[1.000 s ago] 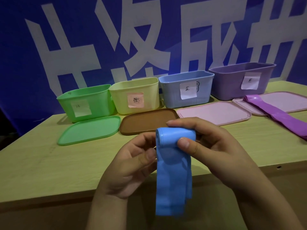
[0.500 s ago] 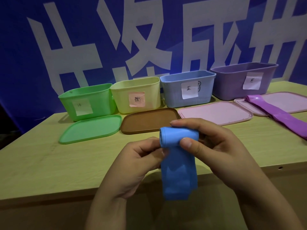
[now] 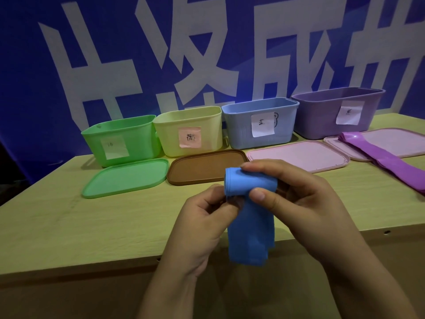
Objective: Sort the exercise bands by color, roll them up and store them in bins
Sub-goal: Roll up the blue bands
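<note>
A blue exercise band (image 3: 249, 236) is partly rolled at its top, with a short tail hanging past the table's front edge. My left hand (image 3: 202, 217) pinches the roll's left end from below. My right hand (image 3: 296, 199) grips the roll between thumb and fingers. A purple band (image 3: 386, 157) lies flat at the right, partly on a pink lid. At the back stand a green bin (image 3: 119, 139), a yellow bin (image 3: 188, 130), a blue bin (image 3: 259, 122) and a purple bin (image 3: 338, 111), each with a paper label.
In front of the bins lie a green lid (image 3: 126, 178), a brown lid (image 3: 204, 166) and two pink lids (image 3: 299, 155). The wooden table (image 3: 69, 222) ends just below my hands. A blue banner with large white characters fills the background.
The roll has grown and the hanging tail of the blue band has become shorter. Both hands have stayed in much the same place above the table's front edge.
</note>
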### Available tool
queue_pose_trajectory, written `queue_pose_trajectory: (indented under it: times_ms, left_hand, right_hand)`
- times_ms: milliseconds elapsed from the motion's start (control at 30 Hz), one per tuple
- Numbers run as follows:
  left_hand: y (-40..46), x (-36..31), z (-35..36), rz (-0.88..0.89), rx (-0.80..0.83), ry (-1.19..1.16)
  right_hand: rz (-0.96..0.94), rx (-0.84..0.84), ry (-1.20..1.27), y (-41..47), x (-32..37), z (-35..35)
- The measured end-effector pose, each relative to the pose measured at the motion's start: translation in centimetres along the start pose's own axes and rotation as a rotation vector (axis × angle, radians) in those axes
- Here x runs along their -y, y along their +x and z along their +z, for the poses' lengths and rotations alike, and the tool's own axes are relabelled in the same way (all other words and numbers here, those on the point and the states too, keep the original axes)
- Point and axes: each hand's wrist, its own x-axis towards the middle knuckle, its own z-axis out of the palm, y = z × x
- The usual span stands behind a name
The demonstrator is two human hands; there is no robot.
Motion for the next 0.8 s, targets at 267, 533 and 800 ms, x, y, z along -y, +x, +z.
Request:
queue_pose_trajectory:
  times_ms: [267,533,800]
  left_hand:
    - [-0.1,-0.25,0.14,0.003,0.019,-0.012]
    - [-0.19,-0.06,0.45,-0.09,0.017,0.025]
    - [0.27,-0.26,0.52,-0.152,0.058,-0.059]
  right_hand:
    - [0.001,-0.035,0.013,-0.15,-0.09,0.21]
    - [-0.021,-0.061,-0.039,-0.14,-0.26,0.17]
    - [-0.025,-0.132,-0.067,0.23,-1.0,-0.27]
